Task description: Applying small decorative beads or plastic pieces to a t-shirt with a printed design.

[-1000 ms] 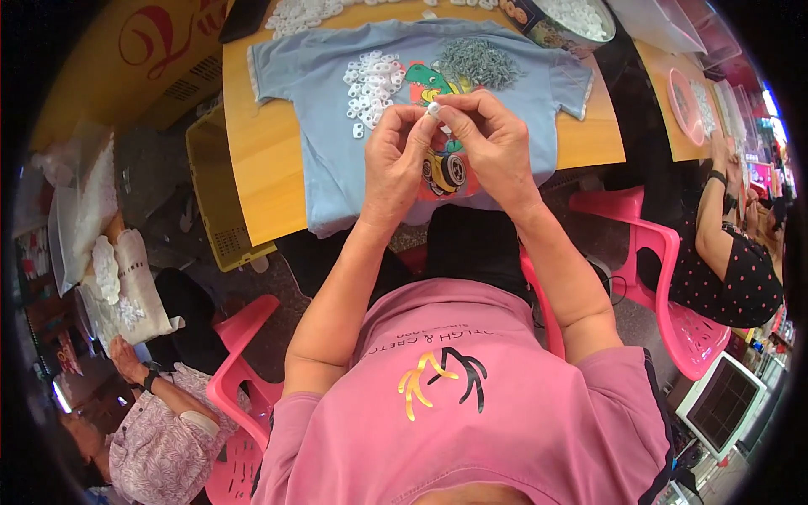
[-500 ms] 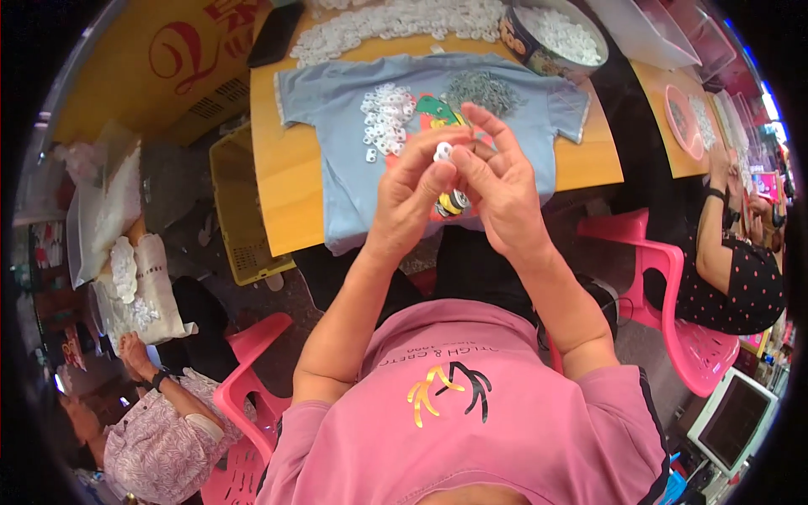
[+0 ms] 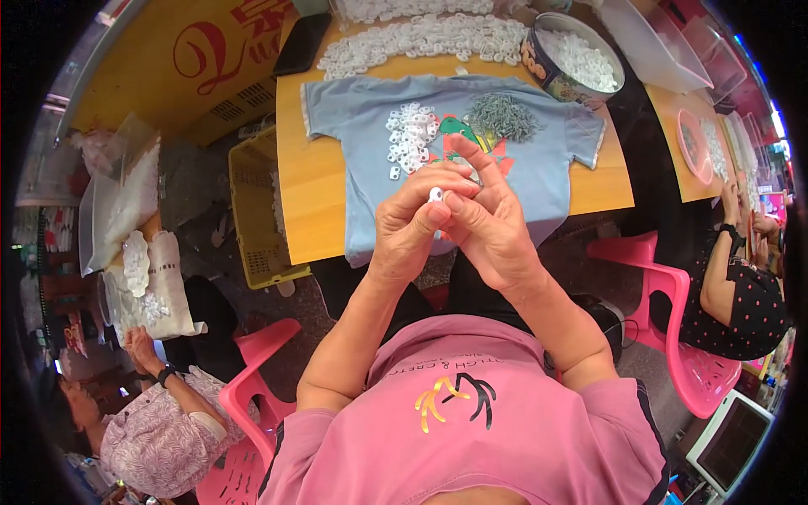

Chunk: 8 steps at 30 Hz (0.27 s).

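A small white plastic piece with a dark hole (image 3: pixel 435 194) is pinched at the fingertips of my left hand (image 3: pixel 406 231). My right hand (image 3: pixel 495 240) meets it from the other side, thumb bent in against the piece and index finger raised. Whether the right fingers hold something small of their own is hidden. Beneath and beyond both hands a blue-grey T-shirt (image 3: pixel 353 126) is spread over the table. On it lie a heap of white two-holed pieces (image 3: pixel 411 139) and, to their right, a heap of thin grey metal bits (image 3: pixel 505 118), perhaps screws.
More white pieces (image 3: pixel 421 46) cover the table's (image 3: pixel 303 202) far side, beside a round tin (image 3: pixel 576 63) full of them and a dark phone (image 3: pixel 303 44). A yellow crate (image 3: pixel 252 210) stands at the left. People sit on pink chairs (image 3: pixel 665 311) on either side.
The view has shifted, so the table sits lower and further right. My hands have come nearer my body, and the white piece has turned between the fingertips.
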{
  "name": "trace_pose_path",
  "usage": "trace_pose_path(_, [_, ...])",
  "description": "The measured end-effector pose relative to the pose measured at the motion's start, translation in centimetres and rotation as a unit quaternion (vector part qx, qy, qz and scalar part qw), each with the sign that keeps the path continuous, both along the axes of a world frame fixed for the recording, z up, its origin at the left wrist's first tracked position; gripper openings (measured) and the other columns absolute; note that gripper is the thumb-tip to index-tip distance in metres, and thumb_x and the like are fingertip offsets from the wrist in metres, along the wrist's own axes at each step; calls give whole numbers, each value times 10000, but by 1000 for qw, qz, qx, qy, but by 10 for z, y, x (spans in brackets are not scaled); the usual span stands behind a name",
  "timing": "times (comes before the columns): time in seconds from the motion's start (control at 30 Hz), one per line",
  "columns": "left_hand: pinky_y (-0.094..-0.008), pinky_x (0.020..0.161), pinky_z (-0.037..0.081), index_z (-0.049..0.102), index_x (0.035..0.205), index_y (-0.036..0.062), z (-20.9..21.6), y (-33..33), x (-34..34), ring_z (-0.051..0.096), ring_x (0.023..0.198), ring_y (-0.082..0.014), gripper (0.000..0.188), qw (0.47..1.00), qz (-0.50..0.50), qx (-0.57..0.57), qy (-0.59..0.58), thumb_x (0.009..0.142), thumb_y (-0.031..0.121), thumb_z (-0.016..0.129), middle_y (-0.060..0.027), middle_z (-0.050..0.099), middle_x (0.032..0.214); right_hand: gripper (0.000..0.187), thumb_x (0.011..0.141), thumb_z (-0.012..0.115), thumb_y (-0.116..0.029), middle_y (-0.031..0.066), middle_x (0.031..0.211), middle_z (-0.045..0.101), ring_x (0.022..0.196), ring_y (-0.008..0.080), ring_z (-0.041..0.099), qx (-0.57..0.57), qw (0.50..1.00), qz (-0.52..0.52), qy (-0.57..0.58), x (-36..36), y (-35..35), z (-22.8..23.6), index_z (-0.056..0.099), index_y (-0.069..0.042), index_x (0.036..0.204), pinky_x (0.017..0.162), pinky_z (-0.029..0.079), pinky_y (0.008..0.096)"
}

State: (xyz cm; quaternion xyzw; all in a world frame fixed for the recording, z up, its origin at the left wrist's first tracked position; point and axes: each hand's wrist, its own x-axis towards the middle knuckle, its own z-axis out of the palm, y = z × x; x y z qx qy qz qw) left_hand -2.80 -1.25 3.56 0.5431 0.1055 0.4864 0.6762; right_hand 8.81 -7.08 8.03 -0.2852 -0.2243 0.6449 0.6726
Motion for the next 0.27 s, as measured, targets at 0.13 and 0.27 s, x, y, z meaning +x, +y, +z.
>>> trace_pose_path(0.13, [-396, 1062, 341, 690, 1029, 19, 2, 1, -7, 544, 1153, -233, 284, 1000, 19, -22, -8, 930, 279, 631, -97, 677, 1036, 647, 928, 631, -72, 70, 1140, 561, 1058, 154, 583, -7, 1000, 15, 20, -7, 3, -4, 279, -95, 1471, 911, 496, 334])
trace_pose_path(0.27, [-403, 1110, 268, 661, 1088, 6, 13, 2, -34, 543, 1153, -249, 278, 990, -13, -129, 51, 935, 236, 629, -102, 641, 1142, 677, 957, 605, -136, 81, 1348, 486, 1131, 163, 554, -33, 991, 114, -64, -1, 5, -8, 217, -109, 1512, 980, 453, 338])
